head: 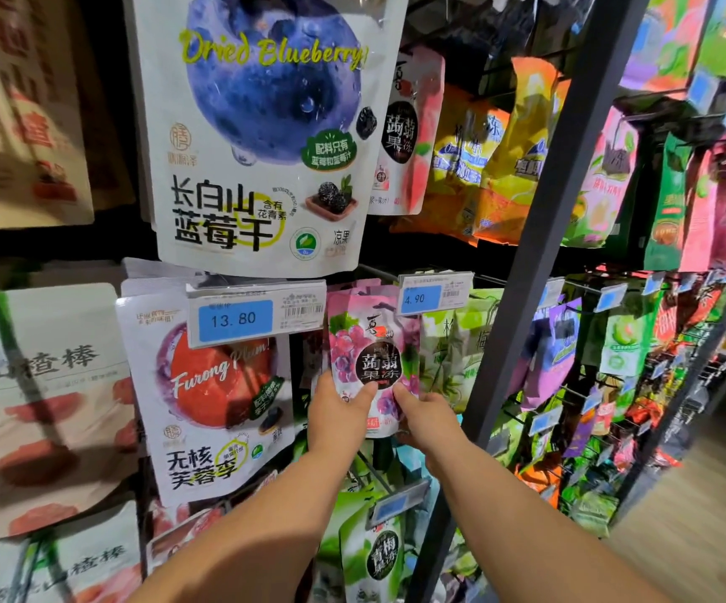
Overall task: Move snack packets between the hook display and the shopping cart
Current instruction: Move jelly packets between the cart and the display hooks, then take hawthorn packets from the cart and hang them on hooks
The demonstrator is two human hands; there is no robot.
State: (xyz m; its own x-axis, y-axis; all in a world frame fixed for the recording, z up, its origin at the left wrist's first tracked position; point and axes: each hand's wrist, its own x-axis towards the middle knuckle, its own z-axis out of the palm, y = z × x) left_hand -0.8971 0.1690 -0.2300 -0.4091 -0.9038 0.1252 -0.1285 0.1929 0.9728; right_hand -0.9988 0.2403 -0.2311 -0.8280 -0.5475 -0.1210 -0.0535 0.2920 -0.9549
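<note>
Two hands, left hand [337,411], right hand [428,417] – pinching pink jelly packet [369,341], plum pouch [208,406] beside, price tag [435,293] above

One wide-angle camera, worn on the head, faces forward and slightly down, very near the black wire hook display [489,279]. The pink grape-printed plastic packet [369,363] sits mid-frame, with both forearms entering from the bottom edge. The dark metal upright post [539,237] slants across the right. Farther racks and the pale wooden floor [700,515] recede far right.
</note>
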